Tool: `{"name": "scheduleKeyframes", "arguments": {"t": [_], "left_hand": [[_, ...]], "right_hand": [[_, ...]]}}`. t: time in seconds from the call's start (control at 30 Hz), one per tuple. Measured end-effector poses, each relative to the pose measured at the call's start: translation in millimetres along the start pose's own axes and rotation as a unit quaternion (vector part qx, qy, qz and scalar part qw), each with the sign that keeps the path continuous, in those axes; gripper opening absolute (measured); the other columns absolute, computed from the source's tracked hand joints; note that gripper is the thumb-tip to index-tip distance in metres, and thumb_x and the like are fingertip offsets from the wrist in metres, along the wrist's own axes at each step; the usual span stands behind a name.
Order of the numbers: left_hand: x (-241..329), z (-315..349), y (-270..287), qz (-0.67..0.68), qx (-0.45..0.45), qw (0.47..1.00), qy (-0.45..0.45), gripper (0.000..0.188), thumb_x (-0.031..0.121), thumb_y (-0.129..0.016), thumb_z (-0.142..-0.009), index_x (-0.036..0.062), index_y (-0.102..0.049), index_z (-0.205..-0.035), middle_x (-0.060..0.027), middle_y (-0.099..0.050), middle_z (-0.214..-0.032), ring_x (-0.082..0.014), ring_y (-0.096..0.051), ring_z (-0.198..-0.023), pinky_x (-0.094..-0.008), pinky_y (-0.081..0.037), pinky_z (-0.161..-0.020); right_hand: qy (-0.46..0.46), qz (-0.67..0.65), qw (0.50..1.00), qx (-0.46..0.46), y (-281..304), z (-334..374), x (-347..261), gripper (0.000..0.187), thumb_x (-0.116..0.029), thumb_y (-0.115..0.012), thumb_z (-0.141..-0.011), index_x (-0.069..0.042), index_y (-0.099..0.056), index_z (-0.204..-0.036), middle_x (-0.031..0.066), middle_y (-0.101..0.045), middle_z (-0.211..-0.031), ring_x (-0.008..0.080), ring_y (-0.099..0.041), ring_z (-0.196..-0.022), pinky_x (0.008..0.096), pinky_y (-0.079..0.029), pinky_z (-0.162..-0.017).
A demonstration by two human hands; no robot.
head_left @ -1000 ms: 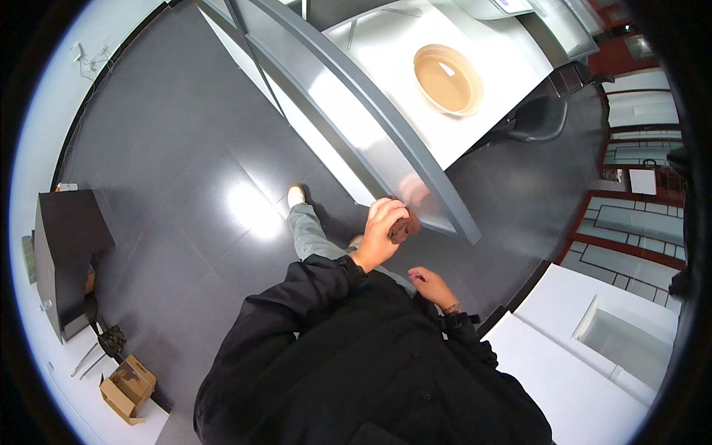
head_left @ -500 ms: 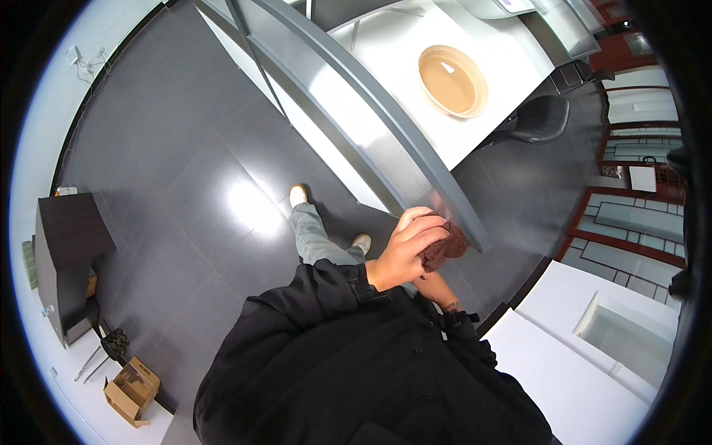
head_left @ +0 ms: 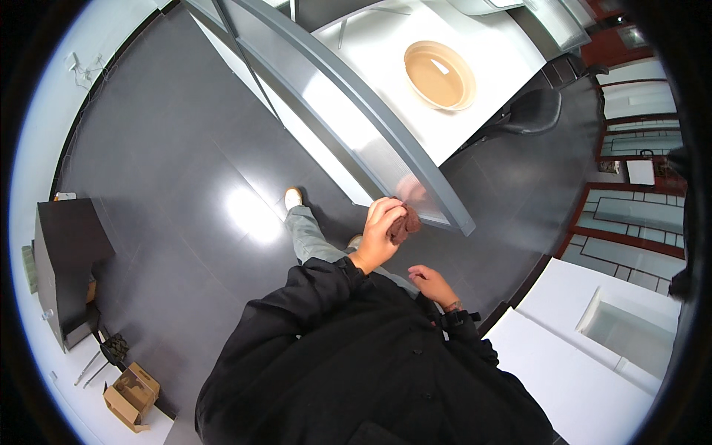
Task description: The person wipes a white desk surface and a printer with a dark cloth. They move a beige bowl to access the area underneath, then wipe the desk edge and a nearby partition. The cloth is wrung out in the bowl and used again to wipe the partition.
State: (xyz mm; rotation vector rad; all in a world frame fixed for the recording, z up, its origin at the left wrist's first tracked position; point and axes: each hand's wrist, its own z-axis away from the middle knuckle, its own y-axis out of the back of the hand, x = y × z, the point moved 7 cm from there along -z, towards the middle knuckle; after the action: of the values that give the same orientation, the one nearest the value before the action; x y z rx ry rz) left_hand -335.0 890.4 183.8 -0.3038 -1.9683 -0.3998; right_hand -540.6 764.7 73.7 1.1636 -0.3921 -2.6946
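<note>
Brown cloth (head_left: 404, 225), bunched into a small wad, sits in my left hand (head_left: 382, 233), the grip closed around it with the fingers curled over its top, and it is pressed against the lower end of a glass panel (head_left: 356, 130) set in a grey metal frame. From the head camera I see that panel running as a long curved band from the upper left down toward the middle of the view, and the cloth meets it just beside its bottom corner, where a faint pinkish reflection of the hand shows in the glass. My right hand (head_left: 430, 284) hangs lower and nearer my body, apart from the cloth and from the panel; its grip is loosely open with the fingers relaxed and nothing in it, and a dark watch or band sits at that wrist. Both arms come out of a black jacket (head_left: 356, 371) that fills the lower middle of the picture. Below the hands I can see one leg in grey-green trousers ending in a light shoe (head_left: 294, 197) on the dark glossy floor (head_left: 163, 185), which carries a bright glare spot just left of the shoe. Beyond the glass a white bench (head_left: 386, 67) holds a round tan bowl (head_left: 439, 75), well apart from my hands. Far to the left stands a dark cabinet (head_left: 67, 259), with an open cardboard box (head_left: 130, 395) on the floor near it.
</note>
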Motion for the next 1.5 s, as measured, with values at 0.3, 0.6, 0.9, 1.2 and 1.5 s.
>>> {"name": "scheduleKeyframes", "arguments": {"t": [0.3,0.6,0.9,1.2,1.5], "left_hand": [[16,-11,3,0.032,-0.012,0.999,-0.011,0.044,-0.002,-0.07,-0.055,0.0052,-0.056,-0.096,-0.01,-0.051,-0.102,-0.0325,-0.047,-0.1,-0.0393,-0.041,-0.085],[31,-66,42,0.048,0.033,0.997,-0.05,0.045,-0.003,-0.069,-0.053,0.0047,-0.056,-0.095,-0.01,-0.05,-0.102,-0.0315,-0.048,-0.097,-0.0373,-0.041,-0.083],[-13,-156,131,0.028,0.092,0.994,-0.048,0.051,-0.016,-0.061,-0.057,0.0011,-0.049,-0.103,-0.0153,-0.049,-0.106,-0.0289,-0.051,-0.098,-0.0329,-0.042,-0.085],[-87,-256,244,-0.018,0.179,0.983,0.041,0.045,-0.005,-0.068,-0.067,0.0011,-0.05,-0.108,-0.0104,-0.052,-0.105,-0.021,-0.053,-0.099,-0.0294,-0.04,-0.088],[-148,-343,339,-0.244,0.318,0.913,0.078,0.037,0.005,-0.073,-0.07,-0.0011,-0.057,-0.103,-0.0112,-0.045,-0.115,-0.0225,-0.052,-0.101,-0.0328,-0.044,-0.086]], "right_hand": [[-0.01,0.033,0.999,-0.004,-2,-4,-5,0.027,-0.016,-0.053,-0.085,-0.002,-0.057,-0.107,0.0118,-0.064,-0.091,0.0183,-0.061,-0.083,0.0295,-0.047,-0.074],[0.0,0.007,1.0,-0.001,-10,-32,-43,0.027,-0.015,-0.053,-0.084,-0.001,-0.057,-0.107,0.0115,-0.064,-0.092,0.0185,-0.061,-0.084,0.0296,-0.047,-0.076],[0.0,0.036,0.999,0.002,-28,-80,-110,0.026,-0.018,-0.053,-0.085,-0.004,-0.058,-0.106,0.0111,-0.064,-0.091,0.019,-0.061,-0.083,0.0301,-0.047,-0.074],[0.004,0.019,1.0,0.015,-67,-135,-181,0.027,-0.018,-0.053,-0.085,-0.002,-0.058,-0.106,0.0125,-0.063,-0.096,0.0224,-0.06,-0.09,0.032,-0.046,-0.079],[-0.029,-0.004,0.998,0.05,-73,-150,-210,0.027,-0.017,-0.052,-0.086,-0.003,-0.058,-0.108,0.0114,-0.064,-0.097,0.0216,-0.06,-0.092,0.0313,-0.046,-0.08]]}}
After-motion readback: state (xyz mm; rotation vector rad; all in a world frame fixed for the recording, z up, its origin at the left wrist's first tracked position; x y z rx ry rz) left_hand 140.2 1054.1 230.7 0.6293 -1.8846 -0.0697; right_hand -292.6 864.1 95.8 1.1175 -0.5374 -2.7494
